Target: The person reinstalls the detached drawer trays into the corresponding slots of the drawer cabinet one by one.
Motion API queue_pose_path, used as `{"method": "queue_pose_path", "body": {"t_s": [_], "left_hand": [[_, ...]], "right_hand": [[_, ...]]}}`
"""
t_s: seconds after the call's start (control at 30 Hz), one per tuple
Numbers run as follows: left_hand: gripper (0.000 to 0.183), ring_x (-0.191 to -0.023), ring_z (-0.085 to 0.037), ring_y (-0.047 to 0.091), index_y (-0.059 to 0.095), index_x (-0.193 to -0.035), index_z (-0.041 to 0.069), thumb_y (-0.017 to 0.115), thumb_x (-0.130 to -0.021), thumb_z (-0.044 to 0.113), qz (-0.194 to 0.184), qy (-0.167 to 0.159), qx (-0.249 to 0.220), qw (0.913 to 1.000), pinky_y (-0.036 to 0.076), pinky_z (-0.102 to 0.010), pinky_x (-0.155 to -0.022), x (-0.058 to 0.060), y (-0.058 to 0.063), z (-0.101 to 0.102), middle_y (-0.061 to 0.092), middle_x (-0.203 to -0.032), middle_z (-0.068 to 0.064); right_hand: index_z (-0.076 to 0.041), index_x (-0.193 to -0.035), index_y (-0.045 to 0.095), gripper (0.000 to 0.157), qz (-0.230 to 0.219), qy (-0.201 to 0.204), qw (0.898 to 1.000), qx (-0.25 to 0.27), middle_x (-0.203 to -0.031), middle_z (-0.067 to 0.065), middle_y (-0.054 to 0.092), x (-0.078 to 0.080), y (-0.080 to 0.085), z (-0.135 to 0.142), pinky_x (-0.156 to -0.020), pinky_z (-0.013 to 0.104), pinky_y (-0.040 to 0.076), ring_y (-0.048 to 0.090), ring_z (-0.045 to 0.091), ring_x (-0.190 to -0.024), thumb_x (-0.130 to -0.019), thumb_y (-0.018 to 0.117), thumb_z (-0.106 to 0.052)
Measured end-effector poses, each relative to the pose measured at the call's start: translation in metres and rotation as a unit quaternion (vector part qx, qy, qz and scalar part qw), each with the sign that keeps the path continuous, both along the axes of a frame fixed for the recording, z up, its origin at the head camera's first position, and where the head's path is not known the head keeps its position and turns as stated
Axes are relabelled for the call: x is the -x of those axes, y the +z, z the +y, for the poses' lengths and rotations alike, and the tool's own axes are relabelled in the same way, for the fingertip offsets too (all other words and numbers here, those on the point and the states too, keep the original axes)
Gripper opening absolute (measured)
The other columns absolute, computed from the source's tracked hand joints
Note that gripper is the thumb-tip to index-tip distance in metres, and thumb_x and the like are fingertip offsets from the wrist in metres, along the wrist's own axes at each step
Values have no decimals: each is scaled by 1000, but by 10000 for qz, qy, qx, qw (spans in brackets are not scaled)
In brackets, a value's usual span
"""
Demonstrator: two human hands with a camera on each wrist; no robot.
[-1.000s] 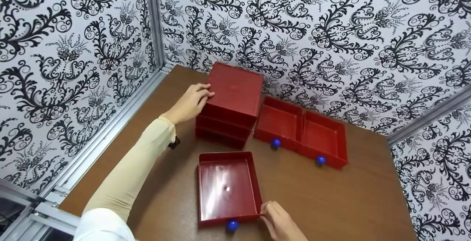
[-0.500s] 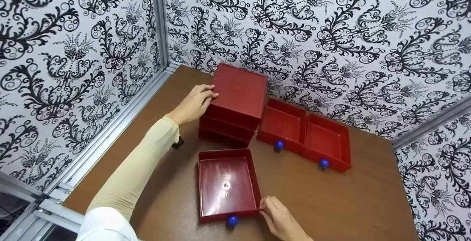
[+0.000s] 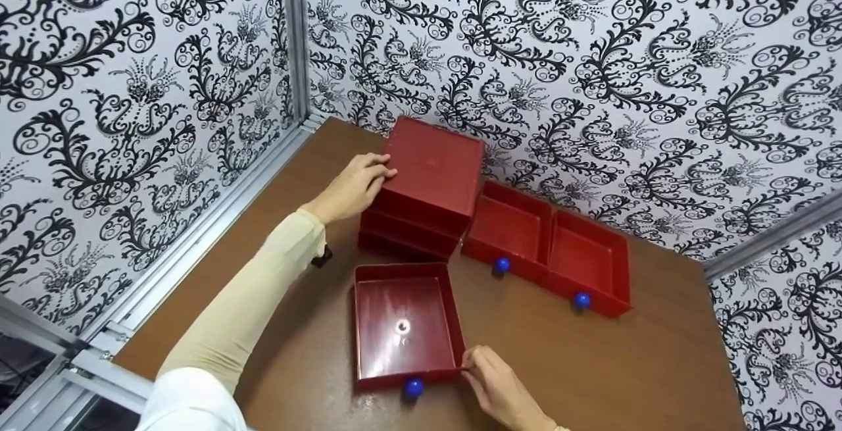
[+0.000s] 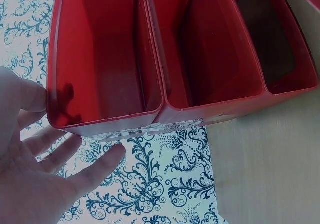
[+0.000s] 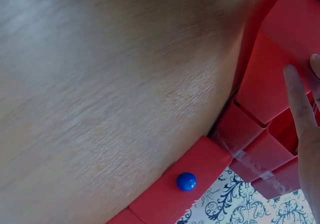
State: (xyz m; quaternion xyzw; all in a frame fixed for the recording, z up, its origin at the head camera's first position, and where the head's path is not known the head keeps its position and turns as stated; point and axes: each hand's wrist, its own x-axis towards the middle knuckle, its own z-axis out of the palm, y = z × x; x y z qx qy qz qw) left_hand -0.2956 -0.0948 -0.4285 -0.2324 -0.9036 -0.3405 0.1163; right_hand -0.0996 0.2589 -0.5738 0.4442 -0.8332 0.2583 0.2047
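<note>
In the head view, a red drawer (image 3: pixel 402 332) with a blue knob (image 3: pixel 413 388) lies on the brown table, its back edge close to the front of a red cabinet (image 3: pixel 434 161). My right hand (image 3: pixel 496 385) pinches the drawer's front right corner. The right wrist view shows a straight finger (image 5: pixel 300 96) along the drawer's side. My left hand (image 3: pixel 358 184) rests on the cabinet's upper left edge. From the left wrist, the cabinet's empty slots (image 4: pixel 115 69) are visible, with my left thumb (image 4: pixel 102 166) extended below them.
Two more red drawers, a nearer-left one (image 3: pixel 510 224) and a right one (image 3: pixel 585 253), stand side by side right of the cabinet, their blue knobs facing forward. Patterned walls (image 3: pixel 526 56) and a metal frame (image 3: pixel 204 233) bound the table (image 3: pixel 625 378).
The pinched drawer has slid a little towards the cabinet, along with my right hand. My left hand stays on the cabinet's edge. The head view has shifted slightly.
</note>
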Motion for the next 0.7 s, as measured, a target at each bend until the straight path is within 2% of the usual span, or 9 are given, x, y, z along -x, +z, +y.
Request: {"method": "queue_pose_path", "body": {"t_s": [0.47, 0.7], "left_hand": [[33, -138, -38, 45, 67, -124, 1, 45, -102, 10, 156, -53, -86, 9998, 32, -48, -123, -1, 0, 1, 52, -147, -21], [32, -137, -38, 46, 68, -124, 1, 46, -102, 10, 221, -42, -102, 9997, 33, -47, -123, 0, 0, 1, 53, -147, -21]], "right_hand": [[-7, -92, 59, 35, -43, -246, 9996, -127, -94, 3, 64, 4, -3, -3, -81, 13, 50, 61, 9, -89, -69, 80, 10], [-7, -90, 59, 30, -192, -451, 9987, -147, -91, 4, 64, 4, -4, -11, -80, 12, 50, 60, 7, -90, -73, 79, 6]]}}
